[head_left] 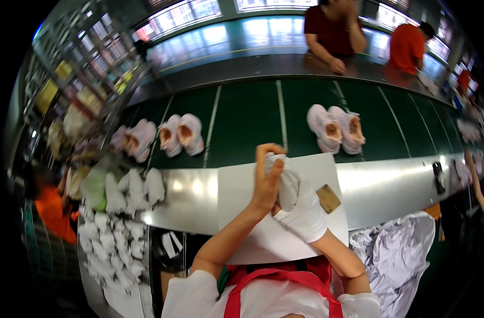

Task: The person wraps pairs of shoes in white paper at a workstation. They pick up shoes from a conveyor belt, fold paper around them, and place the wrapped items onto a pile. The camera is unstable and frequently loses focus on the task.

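Over a white board (236, 201), my left hand (265, 183) is closed around a wad of crumpled white paper (288, 183), its fingers curled over the top. My right hand (303, 212) is at the wad's lower end, closed against it. White material, a glove or a wrap, covers most of that hand, so its fingers are largely hidden. A small brown square block (327, 199) lies on the board, right of my hands.
Pink shoe pairs stand on the green conveyor belt (247, 116), one pair (337, 130) just ahead. Paper wads (133, 191) pile up at left; a bin of white paper sheets (393, 259) sits at right. A person in dark red (334, 32) is across the belt.
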`<control>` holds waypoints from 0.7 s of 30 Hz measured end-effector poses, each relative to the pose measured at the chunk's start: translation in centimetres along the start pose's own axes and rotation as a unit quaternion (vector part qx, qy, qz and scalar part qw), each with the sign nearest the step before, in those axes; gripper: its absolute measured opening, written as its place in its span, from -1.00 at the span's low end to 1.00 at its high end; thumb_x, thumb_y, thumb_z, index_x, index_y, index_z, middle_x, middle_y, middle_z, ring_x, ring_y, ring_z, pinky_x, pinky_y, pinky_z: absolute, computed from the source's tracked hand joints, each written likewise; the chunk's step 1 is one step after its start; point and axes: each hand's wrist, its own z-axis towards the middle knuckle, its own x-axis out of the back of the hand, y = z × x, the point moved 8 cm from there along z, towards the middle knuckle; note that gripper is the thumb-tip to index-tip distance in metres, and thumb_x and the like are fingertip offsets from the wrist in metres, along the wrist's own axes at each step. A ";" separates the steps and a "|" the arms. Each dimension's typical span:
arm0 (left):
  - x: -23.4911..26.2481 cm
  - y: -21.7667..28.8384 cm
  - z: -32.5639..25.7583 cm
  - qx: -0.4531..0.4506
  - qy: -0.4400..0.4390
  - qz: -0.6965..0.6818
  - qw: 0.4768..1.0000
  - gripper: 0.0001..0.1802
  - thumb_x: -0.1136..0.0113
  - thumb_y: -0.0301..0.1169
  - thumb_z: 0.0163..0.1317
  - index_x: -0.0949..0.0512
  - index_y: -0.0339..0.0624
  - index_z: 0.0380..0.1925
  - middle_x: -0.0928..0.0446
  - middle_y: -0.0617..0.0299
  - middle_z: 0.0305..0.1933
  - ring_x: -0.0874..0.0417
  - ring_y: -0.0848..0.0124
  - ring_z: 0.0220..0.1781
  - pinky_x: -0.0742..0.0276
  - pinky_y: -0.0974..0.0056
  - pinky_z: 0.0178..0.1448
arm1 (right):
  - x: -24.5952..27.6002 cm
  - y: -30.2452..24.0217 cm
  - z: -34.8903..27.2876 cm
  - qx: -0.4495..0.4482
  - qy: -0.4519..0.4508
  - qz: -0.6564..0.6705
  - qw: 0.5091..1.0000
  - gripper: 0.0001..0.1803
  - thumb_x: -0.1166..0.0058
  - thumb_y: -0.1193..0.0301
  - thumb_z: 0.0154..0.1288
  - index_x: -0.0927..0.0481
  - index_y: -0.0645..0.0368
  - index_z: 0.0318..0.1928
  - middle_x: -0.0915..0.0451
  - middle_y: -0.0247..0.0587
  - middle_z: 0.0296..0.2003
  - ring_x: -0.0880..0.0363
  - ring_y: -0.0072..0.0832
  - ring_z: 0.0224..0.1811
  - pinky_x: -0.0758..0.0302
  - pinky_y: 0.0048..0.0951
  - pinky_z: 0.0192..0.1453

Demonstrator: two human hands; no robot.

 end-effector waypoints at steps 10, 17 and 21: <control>1.6 -4.3 0.1 0.117 -0.105 -0.160 0.975 -0.53 0.21 0.02 0.45 -0.39 -0.10 -0.45 -0.50 0.22 -0.59 -0.62 0.35 -0.28 -0.28 0.15 0.28 | -3.0 1.3 -1.1 -0.133 -0.078 0.104 0.983 -0.23 -0.26 0.28 0.00 -0.27 0.35 0.20 -0.52 0.20 -0.16 -0.54 0.03 -0.16 -0.50 -0.18 -0.10; 13.7 -5.3 9.4 -0.162 0.050 0.395 0.903 -0.60 -0.04 -0.28 0.32 -0.43 -0.34 0.05 -0.51 -0.10 0.01 -0.53 0.07 0.09 -0.38 0.20 0.21 | 7.8 9.2 -7.8 -0.336 -0.025 -0.047 0.940 -0.50 -0.04 0.55 0.06 -0.43 0.28 0.09 -0.58 0.07 -0.18 -0.61 -0.12 -0.16 -0.49 -0.28 0.00; 30.6 -12.8 18.5 -0.002 0.051 0.719 0.693 -0.52 -0.19 -0.15 0.15 -0.53 -0.36 -0.10 -0.52 -0.21 -0.04 -0.55 -0.04 -0.02 -0.44 0.08 0.11 | 25.3 18.3 -25.4 -0.452 0.205 -0.355 0.792 -0.42 -0.07 0.50 -0.01 -0.30 0.22 0.11 -0.58 0.30 -0.18 -0.58 0.13 -0.12 -0.49 -0.08 -0.02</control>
